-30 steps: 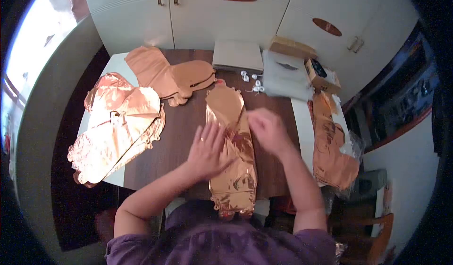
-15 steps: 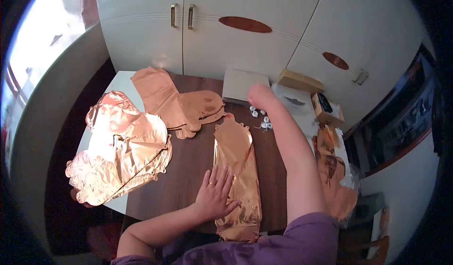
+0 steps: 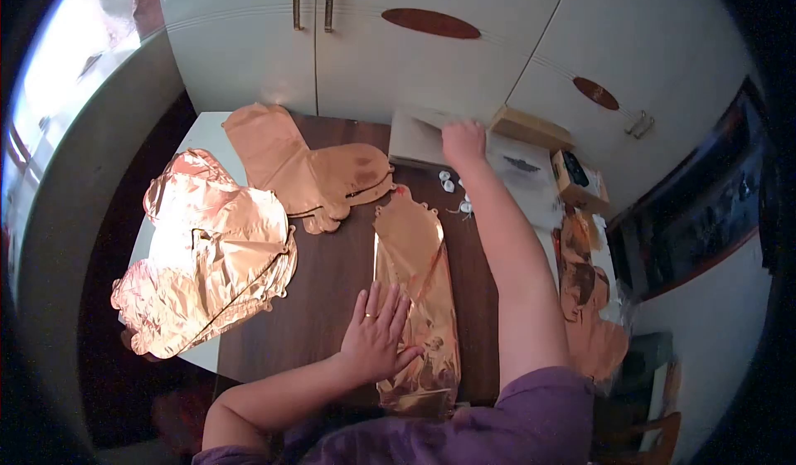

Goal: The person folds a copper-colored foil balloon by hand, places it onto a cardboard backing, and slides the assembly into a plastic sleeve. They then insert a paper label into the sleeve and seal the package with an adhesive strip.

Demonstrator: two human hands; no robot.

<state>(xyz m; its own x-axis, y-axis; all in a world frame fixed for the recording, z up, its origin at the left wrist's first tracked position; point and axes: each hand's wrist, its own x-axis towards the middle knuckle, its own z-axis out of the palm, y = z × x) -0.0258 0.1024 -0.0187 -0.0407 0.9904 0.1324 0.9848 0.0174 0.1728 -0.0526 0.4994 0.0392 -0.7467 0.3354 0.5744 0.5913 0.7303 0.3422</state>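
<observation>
Copper foil piece [image 3: 427,307] on the table [image 3: 332,291], its left edge under the flat, spread left hand [image 3: 376,345]; beyond it, the right hand [image 3: 464,142] is curled, whether gripping I cannot tell remotely.

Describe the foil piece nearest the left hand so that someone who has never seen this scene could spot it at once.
Start at the white cupboards and come down to the dark brown tabletop. Right of the wide, shiny foil pile lies a long, narrow foil piece; alone among the foil, it has the left hand over its left edge.
</observation>
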